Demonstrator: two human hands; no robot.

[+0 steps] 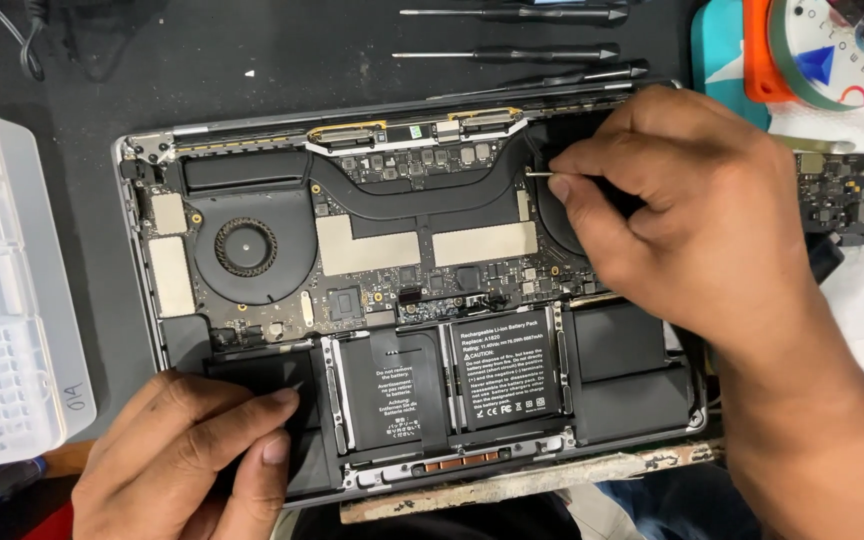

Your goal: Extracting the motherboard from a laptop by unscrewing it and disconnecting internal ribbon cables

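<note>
An opened laptop (142, 300) lies bottom-up on a dark mat, showing its circuit board, a round fan (245, 247), copper heat pipes and black battery cells (497, 370). My right hand (682, 210) is over the laptop's right side, pinching a thin metal screwdriver (540, 172) whose tip points left near the right fan, which the hand mostly hides. My left hand (192, 460) rests flat on the laptop's front left corner, fingers on a black battery cell.
Three slim screwdrivers (512, 53) lie on the mat behind the laptop. A clear plastic parts box (12, 300) stands at the left. Another circuit board (857, 195) lies at the right on white paper. A teal and orange object (742, 50) sits top right.
</note>
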